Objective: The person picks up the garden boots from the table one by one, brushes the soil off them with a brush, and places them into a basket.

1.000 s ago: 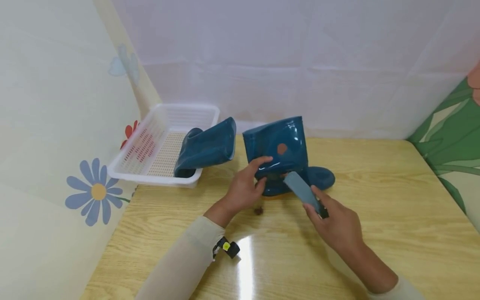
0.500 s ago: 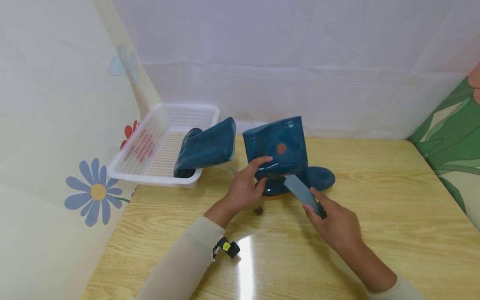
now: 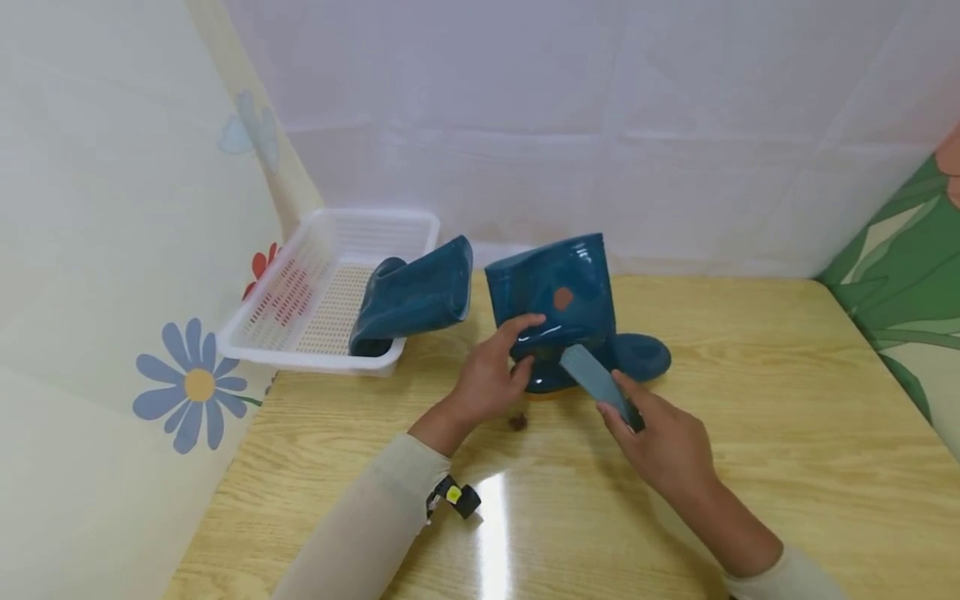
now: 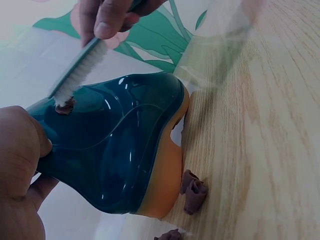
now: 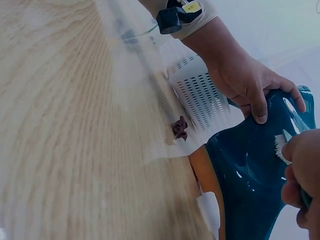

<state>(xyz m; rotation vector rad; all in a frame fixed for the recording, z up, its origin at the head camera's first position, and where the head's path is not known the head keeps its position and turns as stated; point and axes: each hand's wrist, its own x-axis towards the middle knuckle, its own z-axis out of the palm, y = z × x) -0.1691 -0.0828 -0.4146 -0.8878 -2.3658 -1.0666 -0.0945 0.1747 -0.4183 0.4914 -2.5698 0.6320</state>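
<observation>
A teal rubber boot (image 3: pixel 555 292) with an orange sole stands on the table, its toe pointing right. My left hand (image 3: pixel 491 375) grips it around the ankle, thumb on the near side. In my right hand (image 3: pixel 667 442) is a grey-blue scrub brush (image 3: pixel 596 379), pinched by its handle. Its white bristles (image 4: pixel 80 75) press on a brown clump (image 4: pixel 65 106) stuck to the boot's ankle. A second brown patch (image 3: pixel 562 298) sits higher on the shaft.
A white plastic basket (image 3: pixel 300 358) at the left holds another teal boot (image 3: pixel 412 287), its shaft leaning over the rim. Crumbled brown lumps (image 4: pixel 194 192) lie on the wooden table (image 3: pixel 750 375) near the sole. Fabric walls stand behind and at both sides.
My right hand has moved the brush slightly left over the boot's ankle after a small shift down. My left hand and the boot have stayed nearly still.
</observation>
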